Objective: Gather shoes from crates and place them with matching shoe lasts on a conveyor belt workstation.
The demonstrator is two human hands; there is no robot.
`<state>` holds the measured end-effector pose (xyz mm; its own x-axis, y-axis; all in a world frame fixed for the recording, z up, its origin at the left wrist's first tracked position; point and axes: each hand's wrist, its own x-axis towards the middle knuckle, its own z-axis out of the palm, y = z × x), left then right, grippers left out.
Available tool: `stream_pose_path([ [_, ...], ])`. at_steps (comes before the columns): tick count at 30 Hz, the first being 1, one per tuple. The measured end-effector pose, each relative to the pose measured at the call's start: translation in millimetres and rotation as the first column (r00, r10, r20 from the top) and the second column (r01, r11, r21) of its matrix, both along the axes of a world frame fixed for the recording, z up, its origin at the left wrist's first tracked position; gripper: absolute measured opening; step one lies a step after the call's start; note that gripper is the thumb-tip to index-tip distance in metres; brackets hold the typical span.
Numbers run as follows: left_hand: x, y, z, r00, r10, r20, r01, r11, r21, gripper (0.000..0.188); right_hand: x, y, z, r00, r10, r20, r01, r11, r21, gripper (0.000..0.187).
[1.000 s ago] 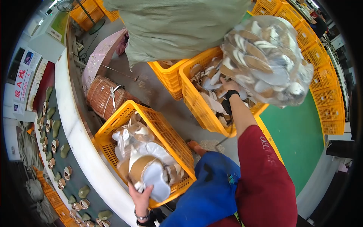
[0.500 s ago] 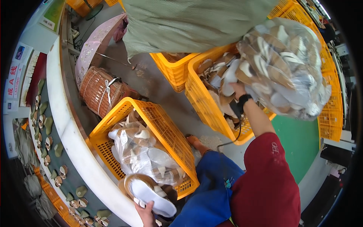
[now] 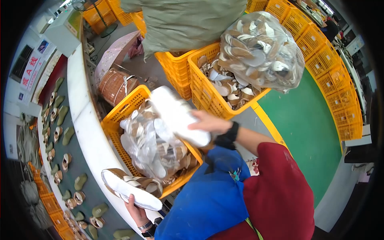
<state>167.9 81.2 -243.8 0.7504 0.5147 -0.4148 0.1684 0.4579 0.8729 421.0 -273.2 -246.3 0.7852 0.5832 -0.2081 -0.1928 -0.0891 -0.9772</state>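
Right hand point(image 3: 208, 122) is reaching across over the near yellow crate point(image 3: 120, 116), fingers closed on the near end of a white-soled sandal point(image 3: 178, 116). Sole is facing up; its long axis is running from near-right to far-left, so most of the shoe is lying beyond the fingertips, hanging above the clear bag of sandals point(image 3: 154, 146) that is filling the crate.

Left hand point(image 3: 136, 210) is sitting low at the near-left, fingers wrapped under a second sandal point(image 3: 130, 188), white sole down-left, tan straps up. That one is lying crosswise over the white curved conveyor rim point(image 3: 82, 116), just beside the crate's near corner. The two shoes are apart, with the bag between them; the right hand is the nearer one to the crate's opening.

Left of the rim, the dark belt point(image 3: 70, 160) is carrying scattered single sandals and green shoe forms. Far right, a second yellow crate point(image 3: 200, 76) is holding loose sandals, with a bulging clear bag point(image 3: 260, 52) resting on its far edge. A grey-green sack point(image 3: 188, 20) is lying over crates beyond. Floor is grey, then green past a yellow line; stacked yellow crates are lining the far right wall.
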Motion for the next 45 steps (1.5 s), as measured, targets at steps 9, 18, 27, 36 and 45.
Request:
stream_pose_path([
  [9,-192.9,31.8,-19.6,0.928,0.372,-0.022,-0.369,0.926,0.083,0.051,-151.8,281.6,-10.1,0.312,0.836,0.452,-0.593,0.543,-0.595,0.069],
  [18,-229.8,9.5,-45.6,0.778,0.6,-0.187,-0.617,0.786,-0.045,0.104,-231.7,326.6,-33.4,0.197,0.863,0.466,-0.765,0.432,-0.478,0.101],
  [27,-274.9,14.1,-15.1,0.74,0.651,-0.169,-0.481,0.689,0.542,0.086,-228.1,278.0,-50.3,0.448,0.859,0.249,-0.703,0.51,-0.496,0.069],
  [36,-234.7,38.2,84.9,0.951,0.297,-0.087,0.036,0.172,0.984,0.087,-157.0,306.7,90.7,0.711,0.63,0.314,-0.601,0.775,-0.195,0.027],
  [45,-230.5,64.9,96.6,0.968,0.107,-0.227,0.055,0.792,0.609,0.065,-152.7,406.7,99.6,0.332,0.864,-0.379,-0.828,0.459,0.321,0.032],
])
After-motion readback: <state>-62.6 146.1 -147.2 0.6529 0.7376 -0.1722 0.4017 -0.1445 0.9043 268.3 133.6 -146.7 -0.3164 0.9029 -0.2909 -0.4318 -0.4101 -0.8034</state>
